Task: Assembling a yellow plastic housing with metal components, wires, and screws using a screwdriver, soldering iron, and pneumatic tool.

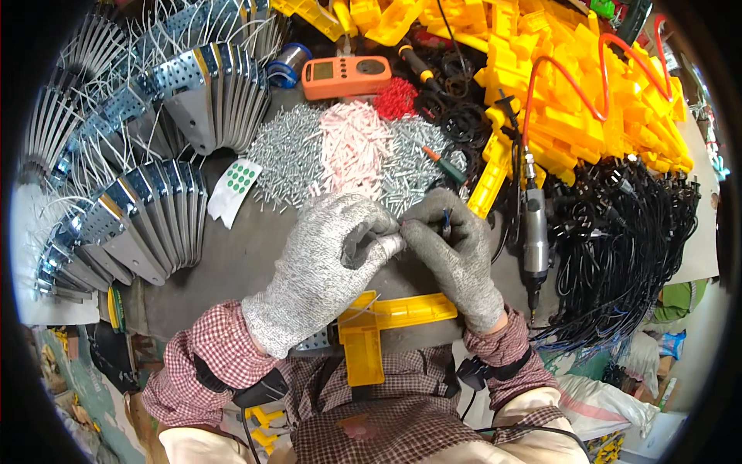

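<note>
My left hand (328, 259), in a grey knit glove, has thumb and forefinger pinched together. Its fingertips meet those of my right hand (456, 251), also gloved and closed in a pinch. Whatever sits between the fingertips is too small and hidden to name; a dark bluish bit (447, 224) shows among the right fingers. Below the hands a yellow plastic housing (362, 340) with a long side arm lies at the table's near edge, a pale wire across it. Just beyond the fingers lie piles of silver screws (290, 155) and pale pink small tubes (355, 147).
Fanned metal brackets with white wires (147, 224) fill the left. An orange meter (346, 77), a solder spool (288, 65) and red small parts (396, 99) sit at the back. Rightward are a green-handled screwdriver (444, 165), a hanging power driver (534, 232), yellow housings (576, 85) and black cables (618, 263).
</note>
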Motion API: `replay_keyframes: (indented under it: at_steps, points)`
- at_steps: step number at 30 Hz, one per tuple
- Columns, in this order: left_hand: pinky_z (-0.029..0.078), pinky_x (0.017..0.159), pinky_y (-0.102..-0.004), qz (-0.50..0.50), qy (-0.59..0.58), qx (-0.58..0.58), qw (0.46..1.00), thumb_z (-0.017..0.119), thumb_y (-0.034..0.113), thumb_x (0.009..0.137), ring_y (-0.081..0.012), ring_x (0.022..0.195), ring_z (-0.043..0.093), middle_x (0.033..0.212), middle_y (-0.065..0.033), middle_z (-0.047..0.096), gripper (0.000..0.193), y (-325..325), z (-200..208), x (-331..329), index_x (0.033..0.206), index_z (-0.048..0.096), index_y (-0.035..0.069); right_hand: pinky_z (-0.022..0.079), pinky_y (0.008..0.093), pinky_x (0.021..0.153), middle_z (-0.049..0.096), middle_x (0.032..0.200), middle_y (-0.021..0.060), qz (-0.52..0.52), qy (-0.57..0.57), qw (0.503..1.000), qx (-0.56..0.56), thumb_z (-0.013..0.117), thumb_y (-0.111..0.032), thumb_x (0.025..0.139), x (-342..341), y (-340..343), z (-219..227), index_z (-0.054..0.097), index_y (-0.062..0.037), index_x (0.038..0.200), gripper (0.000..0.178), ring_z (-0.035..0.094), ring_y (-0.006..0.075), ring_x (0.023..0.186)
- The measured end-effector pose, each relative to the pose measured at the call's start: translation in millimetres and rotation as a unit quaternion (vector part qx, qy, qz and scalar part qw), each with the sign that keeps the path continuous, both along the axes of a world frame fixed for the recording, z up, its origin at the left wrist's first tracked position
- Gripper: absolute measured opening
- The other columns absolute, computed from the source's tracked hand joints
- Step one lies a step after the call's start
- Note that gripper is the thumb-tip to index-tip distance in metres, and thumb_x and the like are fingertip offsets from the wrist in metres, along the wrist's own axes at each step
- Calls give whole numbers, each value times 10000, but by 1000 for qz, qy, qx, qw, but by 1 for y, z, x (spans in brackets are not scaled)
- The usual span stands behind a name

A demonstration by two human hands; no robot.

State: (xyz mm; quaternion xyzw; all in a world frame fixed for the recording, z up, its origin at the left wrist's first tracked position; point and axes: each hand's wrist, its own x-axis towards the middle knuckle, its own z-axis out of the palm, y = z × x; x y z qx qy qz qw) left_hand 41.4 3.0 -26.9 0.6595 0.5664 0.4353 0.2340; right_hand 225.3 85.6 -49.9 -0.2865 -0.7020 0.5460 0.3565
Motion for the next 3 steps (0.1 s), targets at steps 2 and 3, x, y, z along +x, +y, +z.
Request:
replay_keyframes:
  at_steps: [2,3]
  points:
    - [512,914,-360,-2,-165,-77,983,719,110,923,-259,993,656,1028,-101,689,156,-7,-4,0,1031,679,4,496,243,753,669,894,54,-1,-19,1000,-9,685,-91,932,-1,-4,2,681,-22,1012,106,611,82,813]
    - [509,926,-367,-4,-247,-111,963,714,117,931,-262,1012,656,1048,-101,696,177,-11,-6,1,1068,691,9,500,251,764,679,906,61,8,-24,1000,12,669,-100,947,-1,-4,2,682,-33,1032,109,625,85,840]
